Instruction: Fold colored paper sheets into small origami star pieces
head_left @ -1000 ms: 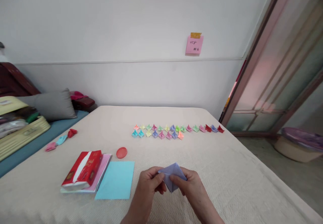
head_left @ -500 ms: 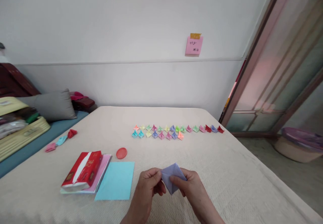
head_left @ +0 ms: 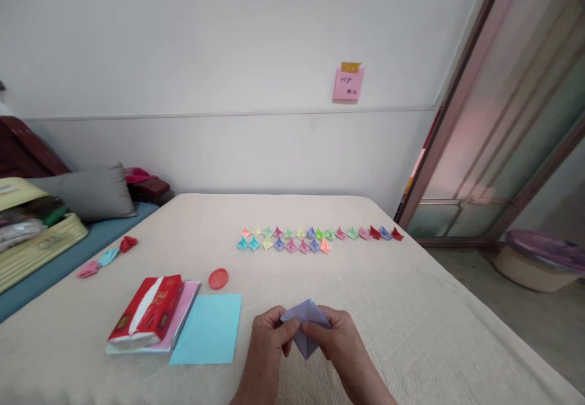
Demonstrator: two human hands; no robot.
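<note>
Far left, a yellow plastic crate (head_left: 41,259) and a grey pillow (head_left: 82,193) on a blue-covered bench or mattress, exact furniture unclear. Along the edge of the cream bed cover (head_left: 411,313), three small folded paper pieces (head_left: 108,257) in pink, light blue and red. Next, a red tissue packet (head_left: 146,310) lying on a pink paper stack (head_left: 188,307), then a flat, unfolded light-blue paper sheet (head_left: 205,329), with a round red lid (head_left: 218,279) just beyond. Bottom centre, left hand (head_left: 267,356) and right hand (head_left: 340,347) together, both pinching a lilac folded paper piece (head_left: 305,326) above the bed, not resting on it. Piece partly folded, roughly diamond-shaped, long axis running far to near, lower tip pointing down toward the body. Farther up the bed, two rows of finished multicoloured folded pieces (head_left: 315,237), more than two dozen, ending in a single row to the right. Above, pink sticky note (head_left: 348,84) on the wall. Far right, purple-lidded tub (head_left: 539,259) on the floor.
</note>
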